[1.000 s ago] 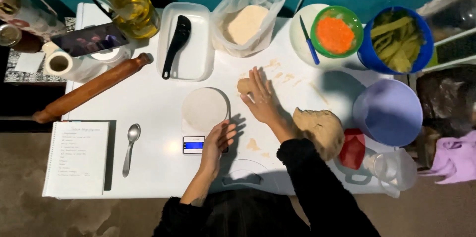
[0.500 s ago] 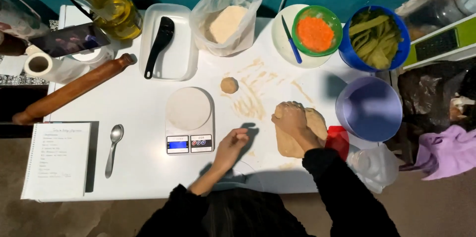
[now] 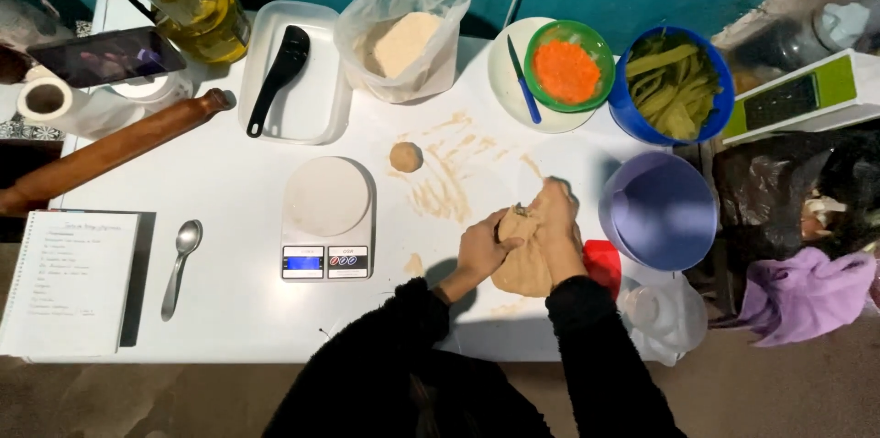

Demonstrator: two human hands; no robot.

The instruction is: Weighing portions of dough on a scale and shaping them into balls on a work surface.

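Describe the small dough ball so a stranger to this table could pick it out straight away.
Start at the white kitchen scale in the middle of the white table. Just beyond its upper right corner, below the clear bag of flour, sits the small dough ball. It is round, tan and lies alone beside flour smears, unlike the big dough lump that both hands grip.
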